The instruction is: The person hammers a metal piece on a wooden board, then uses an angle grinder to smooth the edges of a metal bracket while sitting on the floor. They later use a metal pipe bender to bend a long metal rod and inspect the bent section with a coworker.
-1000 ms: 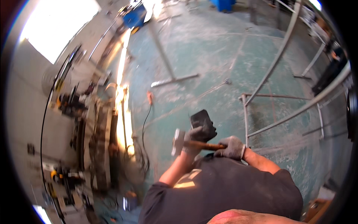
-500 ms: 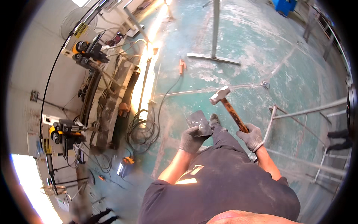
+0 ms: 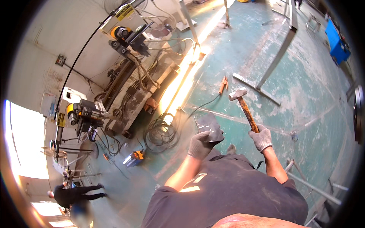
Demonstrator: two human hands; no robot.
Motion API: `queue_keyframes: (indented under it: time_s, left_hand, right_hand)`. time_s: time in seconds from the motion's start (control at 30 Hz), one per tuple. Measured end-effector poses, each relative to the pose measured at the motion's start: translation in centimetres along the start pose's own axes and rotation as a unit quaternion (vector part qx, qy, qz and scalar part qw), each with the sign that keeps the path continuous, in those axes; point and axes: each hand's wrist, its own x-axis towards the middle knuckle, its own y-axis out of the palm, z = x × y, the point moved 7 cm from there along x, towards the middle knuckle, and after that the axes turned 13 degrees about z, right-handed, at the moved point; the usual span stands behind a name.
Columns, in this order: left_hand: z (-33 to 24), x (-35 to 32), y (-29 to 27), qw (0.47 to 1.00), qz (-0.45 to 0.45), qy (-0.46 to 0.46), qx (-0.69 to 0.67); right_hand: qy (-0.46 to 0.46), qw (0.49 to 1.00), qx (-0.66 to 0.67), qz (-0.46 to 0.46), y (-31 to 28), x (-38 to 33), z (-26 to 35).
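Swung wider since a moment ago, hammer (image 3: 243,107) now points toward 11 o'clock, head up, gripped low by right hand (image 3: 261,138); left hand (image 3: 200,144) clutches dark plate (image 3: 208,127) above green floor (image 3: 304,95).

Daylight bright, blown out at the doorway (image 3: 23,140) (lower left). Glare streaks the floor (image 3: 311,95). Fisheye rim bends edges, slight blur.
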Motion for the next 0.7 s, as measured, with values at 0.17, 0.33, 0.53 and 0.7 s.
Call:
queue_keyframes:
  time_s: [0.17,0.33,0.53,0.7]
  left_hand:
    - [-6.0,2.7,-4.0,0.996,-0.073,0.051,-0.026]
    - [-15.4,8.2,-6.8,0.988,-0.110,0.104,-0.041]
    - [-30.0,14.4,-6.6,0.986,-0.070,0.144,0.042]
    - [-36.9,17.4,-7.2,0.980,-0.094,0.169,-0.038]
  right_hand:
    - [-0.042,0.998,0.001,0.053,1.4,9.4,9.4]
    - [-0.087,0.995,0.009,0.042,3.5,18.1,18.0]
    - [-0.072,0.995,-0.017,0.071,5.4,26.5,27.7]
    - [-0.082,0.994,-0.019,0.067,7.1,35.5,32.8]
